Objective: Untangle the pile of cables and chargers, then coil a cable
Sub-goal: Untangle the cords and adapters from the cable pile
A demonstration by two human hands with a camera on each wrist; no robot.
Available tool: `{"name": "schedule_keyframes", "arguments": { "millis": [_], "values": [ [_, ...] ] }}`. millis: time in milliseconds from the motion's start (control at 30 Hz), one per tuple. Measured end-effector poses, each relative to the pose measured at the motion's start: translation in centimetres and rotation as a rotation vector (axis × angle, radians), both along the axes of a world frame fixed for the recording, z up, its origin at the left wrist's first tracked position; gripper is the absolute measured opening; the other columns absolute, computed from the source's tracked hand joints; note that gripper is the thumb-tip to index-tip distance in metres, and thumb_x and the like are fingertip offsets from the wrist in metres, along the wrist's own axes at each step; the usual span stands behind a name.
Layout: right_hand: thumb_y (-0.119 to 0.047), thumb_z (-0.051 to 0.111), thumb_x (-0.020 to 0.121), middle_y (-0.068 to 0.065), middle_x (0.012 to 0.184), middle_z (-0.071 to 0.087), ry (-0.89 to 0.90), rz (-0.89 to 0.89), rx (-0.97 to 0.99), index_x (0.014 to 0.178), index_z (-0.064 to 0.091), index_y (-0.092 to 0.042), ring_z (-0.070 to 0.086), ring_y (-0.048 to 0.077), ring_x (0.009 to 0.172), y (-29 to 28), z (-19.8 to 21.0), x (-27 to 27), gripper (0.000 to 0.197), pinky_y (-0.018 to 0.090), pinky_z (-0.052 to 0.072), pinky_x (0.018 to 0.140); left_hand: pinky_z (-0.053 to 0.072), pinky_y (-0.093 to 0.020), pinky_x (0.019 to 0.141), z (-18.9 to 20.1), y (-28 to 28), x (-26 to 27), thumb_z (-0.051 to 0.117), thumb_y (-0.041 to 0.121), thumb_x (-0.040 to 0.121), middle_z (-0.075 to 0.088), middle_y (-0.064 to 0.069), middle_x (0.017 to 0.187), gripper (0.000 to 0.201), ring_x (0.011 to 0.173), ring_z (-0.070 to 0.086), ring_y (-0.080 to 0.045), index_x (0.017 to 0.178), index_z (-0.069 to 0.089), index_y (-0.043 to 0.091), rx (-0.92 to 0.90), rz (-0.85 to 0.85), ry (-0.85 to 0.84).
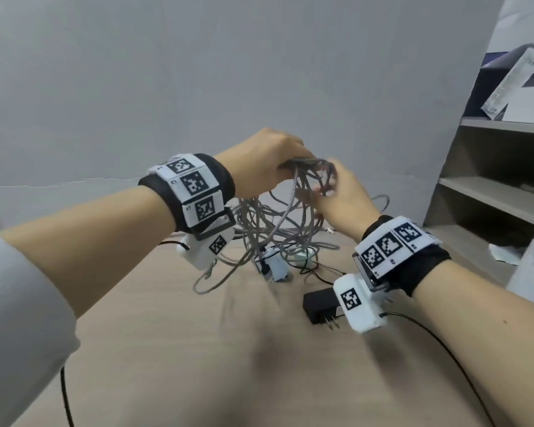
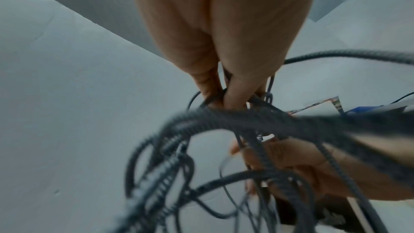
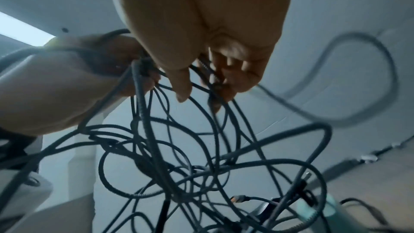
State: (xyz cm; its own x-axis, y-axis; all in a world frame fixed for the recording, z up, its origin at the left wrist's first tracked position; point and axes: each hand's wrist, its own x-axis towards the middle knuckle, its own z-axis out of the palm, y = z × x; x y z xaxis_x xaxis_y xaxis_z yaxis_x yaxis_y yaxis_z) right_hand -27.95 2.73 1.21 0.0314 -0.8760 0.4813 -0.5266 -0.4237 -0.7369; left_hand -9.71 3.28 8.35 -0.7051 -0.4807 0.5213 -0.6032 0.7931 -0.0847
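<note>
Above the table (image 1: 198, 349), left hand (image 1: 259, 158) and right hand (image 1: 341, 195) grip the tangled cables (image 1: 269, 223), loops hanging downward.

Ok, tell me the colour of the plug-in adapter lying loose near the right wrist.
Black adapter, with two metal prongs; clearest in the head view.

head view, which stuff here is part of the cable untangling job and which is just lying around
Part of the job:
- tangle of grey braided cables, gripped by left hand and right hand
- white charger
- black plug adapter

Lying about:
- shelf unit
- boxes on top
</note>
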Motion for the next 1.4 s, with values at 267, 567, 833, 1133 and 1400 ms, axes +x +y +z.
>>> {"name": "schedule_keyframes", "arguments": {
  "millis": [267, 567, 833, 1133, 1400],
  "values": [
    [-0.013, 0.057, 0.098, 0.005, 0.070, 0.070, -0.051, -0.205, -0.025, 0.100, 0.059, -0.017, 0.057, 0.007, 0.039, -2.4, 0.9, -4.5, 0.005, 0.020, 0.045, 0.045, 0.043, -0.038, 0.092, -2.2, -3.6, 7.5, 0.051, -0.006, 0.095, 0.064, -0.010, 0.113, 0.038, 0.107, 0.054, -0.031, 0.123, 0.069, 0.010, 0.058, 0.374, -0.087],
    [-0.016, 0.069, 0.094, 0.018, 0.079, 0.068, 0.001, -0.182, 0.439, 0.101, 0.061, 0.005, 0.066, 0.026, 0.055, -3.2, -2.6, -4.6, 0.024, 0.028, 0.049, 0.042, 0.046, -0.036, 0.096, -9.3, -4.7, 9.3, 0.052, -0.006, 0.092, 0.053, -0.004, 0.136, 0.063, 0.117, 0.047, -0.026, 0.147, 0.048, 0.024, 0.203, 0.601, -0.433],
    [-0.024, 0.078, 0.086, 0.015, 0.097, 0.063, 0.208, -0.100, 0.694, 0.122, 0.044, 0.003, 0.071, 0.028, 0.073, -1.2, -2.2, -4.7, 0.056, 0.048, 0.063, 0.073, 0.050, -0.021, 0.064, -7.5, -1.9, 5.7, 0.052, -0.003, 0.086, 0.034, -0.001, 0.158, 0.091, 0.105, 0.056, -0.020, 0.159, 0.015, 0.037, 0.645, 0.613, -0.318],
    [-0.020, 0.068, 0.084, 0.005, 0.112, 0.075, 0.935, 0.104, 0.693, 0.116, 0.073, -0.016, 0.067, 0.014, 0.083, -0.6, -5.9, -4.3, 0.033, 0.037, 0.057, 0.089, 0.047, -0.033, 0.099, -11.9, 1.6, -3.4, 0.060, 0.021, 0.087, 0.059, 0.003, 0.127, 0.047, 0.119, 0.054, -0.019, 0.133, 0.062, 0.030, 0.605, 0.264, -0.542],
    [-0.044, 0.092, 0.063, -0.011, 0.129, 0.051, 0.988, 0.278, 0.659, 0.145, 0.028, -0.037, 0.057, 0.017, 0.113, -0.1, -9.1, -4.0, 0.105, 0.037, 0.048, 0.100, 0.030, -0.054, 0.118, -14.7, -3.9, -2.4, 0.064, 0.036, 0.090, 0.011, -0.006, 0.167, 0.094, 0.151, 0.017, -0.034, 0.160, 0.001, 0.034, 0.504, 0.554, -0.579]
  ]
}}
